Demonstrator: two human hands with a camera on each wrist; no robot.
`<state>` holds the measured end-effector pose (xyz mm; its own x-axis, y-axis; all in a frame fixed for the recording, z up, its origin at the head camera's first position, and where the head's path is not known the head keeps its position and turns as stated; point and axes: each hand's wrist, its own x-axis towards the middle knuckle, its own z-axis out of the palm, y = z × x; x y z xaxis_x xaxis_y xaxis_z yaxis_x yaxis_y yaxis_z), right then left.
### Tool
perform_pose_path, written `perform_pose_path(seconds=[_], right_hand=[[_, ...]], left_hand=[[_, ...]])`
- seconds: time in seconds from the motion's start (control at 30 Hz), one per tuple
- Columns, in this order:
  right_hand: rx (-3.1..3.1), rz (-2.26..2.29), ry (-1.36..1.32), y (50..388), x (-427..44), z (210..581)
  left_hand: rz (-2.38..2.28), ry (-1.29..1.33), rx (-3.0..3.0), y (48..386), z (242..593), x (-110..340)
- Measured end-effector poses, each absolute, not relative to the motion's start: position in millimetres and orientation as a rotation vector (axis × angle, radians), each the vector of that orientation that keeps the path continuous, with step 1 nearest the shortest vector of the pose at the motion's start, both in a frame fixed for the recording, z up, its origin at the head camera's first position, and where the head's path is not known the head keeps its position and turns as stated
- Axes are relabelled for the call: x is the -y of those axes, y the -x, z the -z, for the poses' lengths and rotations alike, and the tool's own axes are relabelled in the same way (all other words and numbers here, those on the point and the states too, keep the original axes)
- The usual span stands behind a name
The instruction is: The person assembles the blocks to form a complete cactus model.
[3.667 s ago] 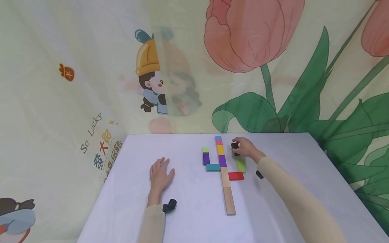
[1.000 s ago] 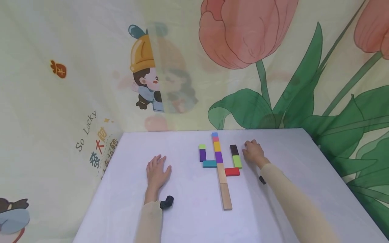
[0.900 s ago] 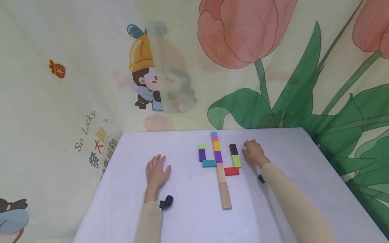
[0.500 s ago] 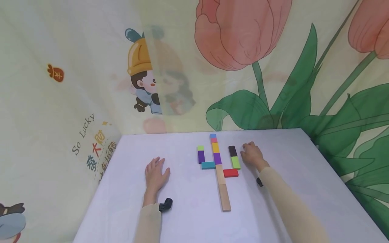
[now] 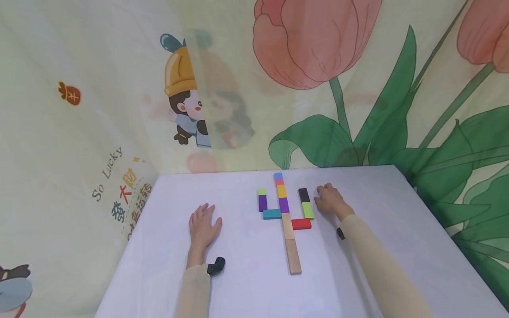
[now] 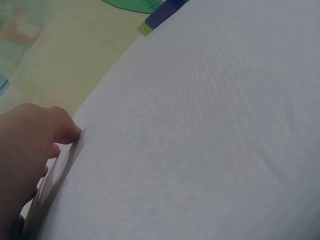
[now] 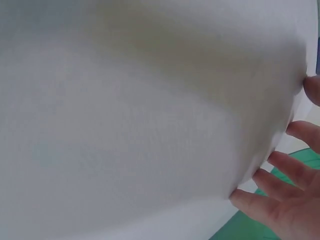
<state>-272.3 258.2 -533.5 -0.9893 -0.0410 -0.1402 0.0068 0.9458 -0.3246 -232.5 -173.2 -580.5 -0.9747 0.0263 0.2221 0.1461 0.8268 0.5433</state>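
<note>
My left hand [image 5: 204,227] rests on the white table left of the blocks, fingers spread, holding nothing. To the right of the black block [image 5: 304,195], and apart from it, my right hand [image 5: 331,201] touches the tabletop with loosely bent fingertips. That black block lies end to end with a lime green block [image 5: 308,210], whose near end meets a red block [image 5: 301,224]. A central column runs from two plain wooden blocks [image 5: 293,256] through purple [image 5: 284,205] and yellow [image 5: 281,191] blocks to pink and blue pieces [image 5: 278,176]. On its left, a teal block [image 5: 272,214] adjoins a dark purple block [image 5: 263,203], topped by a small lime piece [image 5: 261,191].
A white cloth covers the table [image 5: 246,282], whose back edge meets a printed curtain [image 5: 230,88]. Each wrist carries a small black camera [image 5: 216,266]. In the left wrist view, the dark purple block [image 6: 162,14] shows near the table edge.
Earlier my right hand held the black block beyond the lime green one; it has set it down, let go and moved right. Over the last second only the head view has shifted slightly.
</note>
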Motion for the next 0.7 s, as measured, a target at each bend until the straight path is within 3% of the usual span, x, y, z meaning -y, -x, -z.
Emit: perform_pose_path(seconds=[0.7], right_hand=[[-2.947, 0.475, 0.064, 273.4, -259.8, 528.7]], left_hand=[[0.854, 0.128, 2.811, 232.5, 579.7, 171.8]])
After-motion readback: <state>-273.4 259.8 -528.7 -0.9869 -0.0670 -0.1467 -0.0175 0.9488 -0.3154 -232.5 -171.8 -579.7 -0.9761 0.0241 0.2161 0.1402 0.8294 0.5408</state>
